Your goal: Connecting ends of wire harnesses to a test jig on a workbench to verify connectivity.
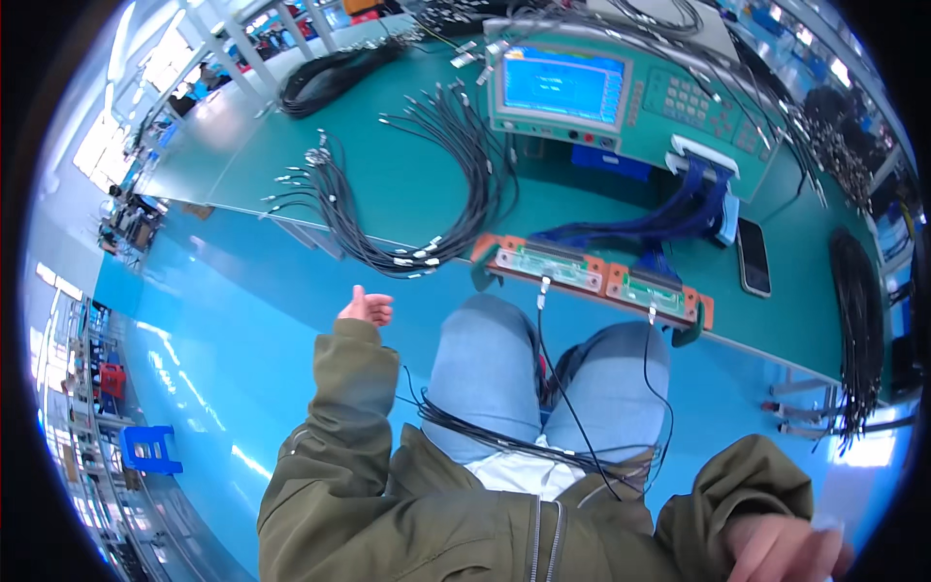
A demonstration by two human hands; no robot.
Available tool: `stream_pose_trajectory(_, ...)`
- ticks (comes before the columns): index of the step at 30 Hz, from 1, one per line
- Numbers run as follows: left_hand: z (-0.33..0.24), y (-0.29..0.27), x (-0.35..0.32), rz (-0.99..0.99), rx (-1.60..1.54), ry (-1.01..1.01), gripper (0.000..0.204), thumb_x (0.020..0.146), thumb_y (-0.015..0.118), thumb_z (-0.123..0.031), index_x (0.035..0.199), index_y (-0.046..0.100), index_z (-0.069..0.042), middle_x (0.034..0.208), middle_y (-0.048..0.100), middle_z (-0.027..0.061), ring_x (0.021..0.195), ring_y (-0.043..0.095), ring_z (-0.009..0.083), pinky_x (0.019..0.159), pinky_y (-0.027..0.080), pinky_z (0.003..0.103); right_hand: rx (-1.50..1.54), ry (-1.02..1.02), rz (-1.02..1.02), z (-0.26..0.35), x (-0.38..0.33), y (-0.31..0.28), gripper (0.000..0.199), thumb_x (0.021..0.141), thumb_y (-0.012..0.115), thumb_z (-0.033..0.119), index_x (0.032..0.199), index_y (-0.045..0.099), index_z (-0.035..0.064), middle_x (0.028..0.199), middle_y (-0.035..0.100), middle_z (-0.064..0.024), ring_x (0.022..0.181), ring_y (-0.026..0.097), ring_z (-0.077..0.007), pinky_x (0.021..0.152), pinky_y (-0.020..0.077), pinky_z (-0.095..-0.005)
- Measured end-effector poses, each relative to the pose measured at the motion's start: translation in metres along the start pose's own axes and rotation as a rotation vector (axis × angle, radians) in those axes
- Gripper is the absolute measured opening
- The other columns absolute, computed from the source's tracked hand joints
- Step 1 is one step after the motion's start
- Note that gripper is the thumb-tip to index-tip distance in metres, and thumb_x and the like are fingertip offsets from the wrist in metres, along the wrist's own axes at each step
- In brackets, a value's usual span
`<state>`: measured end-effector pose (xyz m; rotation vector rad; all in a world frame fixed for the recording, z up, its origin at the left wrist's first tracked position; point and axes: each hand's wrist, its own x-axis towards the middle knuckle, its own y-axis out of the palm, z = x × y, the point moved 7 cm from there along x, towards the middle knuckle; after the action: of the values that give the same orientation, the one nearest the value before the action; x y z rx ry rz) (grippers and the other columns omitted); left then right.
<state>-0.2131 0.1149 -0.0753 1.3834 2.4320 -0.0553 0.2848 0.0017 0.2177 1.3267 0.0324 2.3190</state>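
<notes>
Cables [504, 441] lie draped across your lap, a black bundle running crosswise from your left thigh to your right, its long axis roughly parallel to the near edge of the green bench [407, 184]. Two single leads rise from that bundle up to the orange-framed connector fixtures [592, 272] clamped on the bench's near edge, each plugged in below a fixture.

Your left hand [367, 307] is raised out to the left of your knee, fingers loosely curled, holding nothing and touching nothing; it sits forward and to the left of the bundle, well apart from it. Your right hand [786, 548] is low at the lower right corner of the view, blurred, so you cannot tell whether its fingers are spread or closed; it appears empty. It lies right of the bundle's end and is the nearer of the two.

Farther back on the bench stand a green test unit [621, 92] with a blue screen, a fan of loose black cables [427, 184] toward the left edge, and a dark phone [754, 257].
</notes>
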Motion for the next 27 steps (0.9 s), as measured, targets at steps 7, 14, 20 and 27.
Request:
stream_pose_trajectory(7, -0.016, 0.026, -0.028, 0.031, -0.024, 0.079, 0.054, 0.087, 0.036, -0.046, 0.076, 0.059, 0.002, 0.060, 0.055, 0.0092, 0.050, 0.050, 0.0158, 0.049, 0.042, 0.025, 0.413, -0.059, 0.237, -0.026, 0.048, 0.031, 0.043, 0.087, 0.042, 0.020, 0.129, 0.030, 0.0244, 0.083, 0.055, -0.0110, 0.051, 0.043, -0.0139, 0.045, 0.0329, -0.0225)
stream_pose_trajectory(14, 0.018, 0.014, -0.029, 0.015, -0.158, -0.065, 0.052, 0.087, 0.036, -0.046, 0.077, 0.057, 0.001, 0.062, 0.055, 0.0091, 0.052, 0.051, 0.0169, 0.050, 0.043, 0.027, 0.545, -0.035, 0.308, -0.015, 0.041, 0.040, 0.038, 0.086, 0.042, 0.018, 0.122, 0.033, 0.0229, 0.082, 0.053, -0.0118, 0.051, 0.043, -0.0143, 0.044, 0.0322, -0.0223)
stream_pose_trajectory(20, 0.019, 0.021, -0.030, 0.069, -0.166, -0.087, 0.047, 0.087, 0.039, -0.042, 0.075, 0.056, 0.000, 0.061, 0.054, 0.0085, 0.050, 0.049, 0.0165, 0.049, 0.042, 0.027, 0.563, 0.027, 0.316, -0.012, 0.043, 0.049, 0.026, 0.084, 0.043, 0.014, 0.110, 0.039, 0.0164, 0.076, 0.052, -0.0110, 0.049, 0.042, -0.0140, 0.044, 0.0345, -0.0230)
stream_pose_trajectory(27, 0.019, 0.030, -0.026, 0.040, -0.186, -0.075, 0.048, 0.087, 0.037, -0.044, 0.079, 0.056, 0.000, 0.063, 0.055, 0.0091, 0.050, 0.051, 0.0160, 0.048, 0.043, 0.026, 0.653, 0.049, 0.224, -0.024, 0.063, 0.040, 0.014, 0.082, 0.044, 0.010, 0.095, 0.046, 0.0088, 0.070, 0.051, -0.0100, 0.046, 0.042, -0.0137, 0.043, 0.0372, -0.0239)
